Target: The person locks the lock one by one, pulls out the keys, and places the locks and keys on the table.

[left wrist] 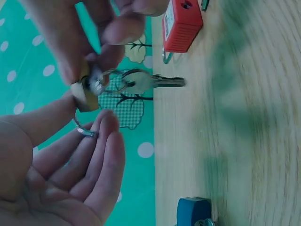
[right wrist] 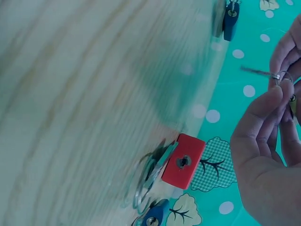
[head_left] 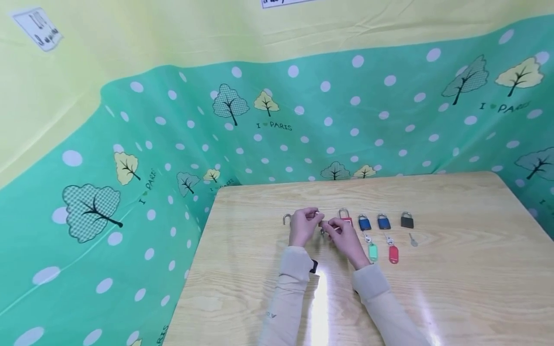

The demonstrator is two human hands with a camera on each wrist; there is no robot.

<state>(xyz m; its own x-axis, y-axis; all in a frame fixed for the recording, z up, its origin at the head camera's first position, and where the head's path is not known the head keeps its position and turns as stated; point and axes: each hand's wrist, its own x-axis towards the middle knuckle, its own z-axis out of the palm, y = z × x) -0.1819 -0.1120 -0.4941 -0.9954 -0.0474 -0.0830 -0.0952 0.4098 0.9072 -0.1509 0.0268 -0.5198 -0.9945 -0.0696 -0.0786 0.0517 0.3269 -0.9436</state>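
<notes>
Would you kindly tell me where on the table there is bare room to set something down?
Two broad patches of the table look bare: right of the black padlock, toward the right edge, and left of the left sleeve, toward the left edge. It is crowded around the left hand, right hand, red padlock, blue padlocks and tagged keys.

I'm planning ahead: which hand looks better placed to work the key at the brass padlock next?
Probably the right hand: its fingertips pinch together close to the dangling key, while the left hand holds the brass padlock. I can't tell if any key is inserted.
</notes>
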